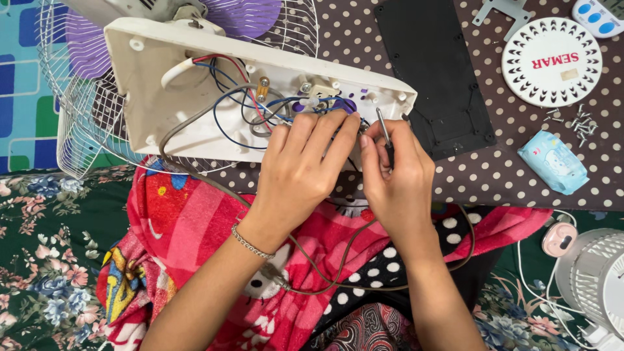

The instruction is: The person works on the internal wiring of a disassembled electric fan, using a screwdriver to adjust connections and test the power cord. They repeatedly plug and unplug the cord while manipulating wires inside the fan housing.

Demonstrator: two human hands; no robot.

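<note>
A white fan base (169, 71) lies open and upturned, showing red, blue and grey wires (240, 107) inside. My left hand (300, 166) rests on its near edge, fingertips pressing among the wires by a purple part (344, 104). My right hand (396, 179) grips a thin screwdriver (385, 133), its metal shaft pointing up toward the base's right end. A grey power cord (338, 260) runs from the base across my lap.
The fan's white wire guard with purple blades (84, 45) lies behind the base. A black plate (432, 71), a round white cap (551, 62), loose screws (575, 123) and a blue tissue pack (554, 162) lie on the dotted cloth. A small white fan (595, 279) stands at right.
</note>
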